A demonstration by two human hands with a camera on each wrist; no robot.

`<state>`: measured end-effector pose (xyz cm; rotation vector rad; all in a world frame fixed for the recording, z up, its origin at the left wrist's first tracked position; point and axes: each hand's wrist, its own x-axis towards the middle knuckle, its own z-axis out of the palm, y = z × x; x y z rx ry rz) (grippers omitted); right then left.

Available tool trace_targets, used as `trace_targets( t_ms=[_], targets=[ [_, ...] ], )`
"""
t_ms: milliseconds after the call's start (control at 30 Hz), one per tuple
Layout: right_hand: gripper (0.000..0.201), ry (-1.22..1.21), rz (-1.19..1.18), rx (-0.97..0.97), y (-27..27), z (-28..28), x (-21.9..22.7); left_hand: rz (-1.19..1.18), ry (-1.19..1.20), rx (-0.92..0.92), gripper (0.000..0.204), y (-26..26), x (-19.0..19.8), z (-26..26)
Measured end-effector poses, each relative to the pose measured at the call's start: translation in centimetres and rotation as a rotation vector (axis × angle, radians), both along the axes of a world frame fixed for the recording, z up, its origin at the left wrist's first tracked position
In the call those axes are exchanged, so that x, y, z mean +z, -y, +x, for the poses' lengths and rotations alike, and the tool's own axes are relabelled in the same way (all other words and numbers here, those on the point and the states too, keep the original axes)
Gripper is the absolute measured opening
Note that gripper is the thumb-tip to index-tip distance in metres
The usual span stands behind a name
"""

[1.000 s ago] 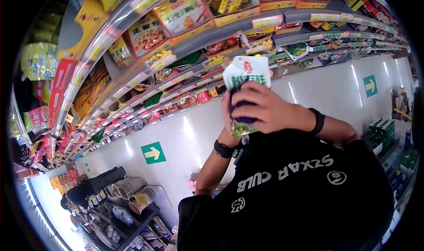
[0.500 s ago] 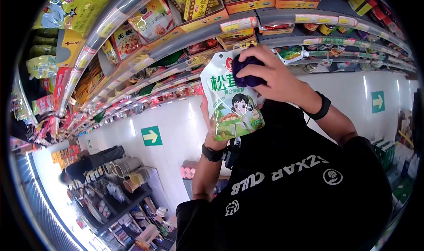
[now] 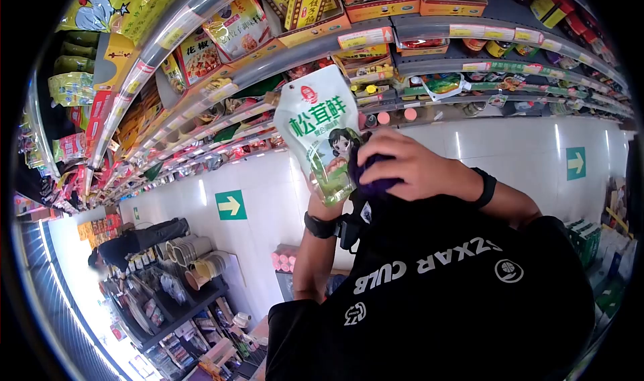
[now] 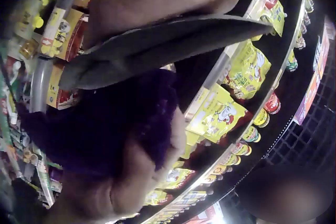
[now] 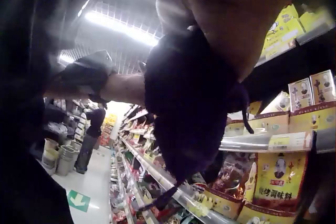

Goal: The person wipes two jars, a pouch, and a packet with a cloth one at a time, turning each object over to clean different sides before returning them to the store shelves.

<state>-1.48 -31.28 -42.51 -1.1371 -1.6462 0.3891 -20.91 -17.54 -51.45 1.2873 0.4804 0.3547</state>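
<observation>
Packed shelves point(image 3: 419, 27) stand behind; left hand point(image 3: 325, 209) holds a glossy, flat pouch point(image 3: 316, 129), right hand point(image 3: 406, 167) grips bunched purple cloth point(image 3: 377, 174).

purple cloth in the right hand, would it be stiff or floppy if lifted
The purple cloth is likely floppy, since it bunches in the right hand. It would probably sag, as its loose end hangs in the right wrist view.

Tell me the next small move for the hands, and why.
Probably sweep the cloth across the printed upper front of the pouch: that part is uncovered, the left hand supports the pouch from behind, and the right hand holds the cloth bunched beside its lower part.
</observation>
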Motion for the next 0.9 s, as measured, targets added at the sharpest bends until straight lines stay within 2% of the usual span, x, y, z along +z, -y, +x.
trace_targets(
  t_ms=[67, 133, 233, 300, 367, 433, 533, 600, 700, 767, 833, 900],
  targets=[
    [0.025, -0.027, -0.042, -0.09, 0.0, -0.2, 0.4, -0.063, 0.111, -0.054, 0.042, -0.2, -1.1, -0.9],
    [0.026, -0.066, -0.087, -0.122, -0.2, -1.1, 0.3, -0.219, 0.236, -0.032, 0.038, 0.5, 1.0, 0.0],
    [0.03, -0.198, -0.142, -0.116, -0.9, -2.5, -0.2, -0.625, 0.247, 0.151, 0.035, 0.8, 6.8, 2.6],
    [0.032, -0.305, -0.171, -0.116, -1.4, -3.6, -0.4, -0.732, 0.111, 0.157, 0.034, -1.2, 5.6, 2.5],
    [0.033, -0.391, -0.199, -0.133, -1.9, -4.7, -0.6, -0.727, 0.087, 0.195, 0.031, -1.0, 5.8, 1.7],
    [0.032, -0.415, -0.235, -0.131, -2.3, -5.9, -1.0, -0.764, 0.053, 0.097, 0.029, -1.8, 4.8, -0.2],
    [0.031, -0.452, -0.255, -0.096, -3.5, -7.4, -1.4, -0.785, 0.104, 0.099, 0.03, -2.9, 3.3, -3.4],
    [0.027, -0.474, -0.271, -0.176, -4.2, -8.7, -1.5, -0.711, 0.053, 0.124, 0.033, -3.5, 3.9, -5.2],
    [0.025, -0.559, -0.268, -0.25, -5.2, -10.3, -2.4, -0.769, 0.023, 0.078, 0.038, -4.8, 3.4, -8.5],
    [0.025, -0.708, -0.363, -0.29, -5.6, -11.8, -2.4, -0.831, 0.007, 0.11, 0.047, -5.3, 4.0, -10.5],
    [0.024, -0.685, -0.396, -0.391, -5.8, -13.1, -2.4, -0.872, 0.025, 0.137, 0.05, -5.6, 4.5, -12.3],
    [0.024, -0.854, -0.327, -0.385, -6.4, -14.4, -2.0, -0.921, 0.094, 0.135, 0.053, -5.9, 3.6, -13.8]
  ],
)
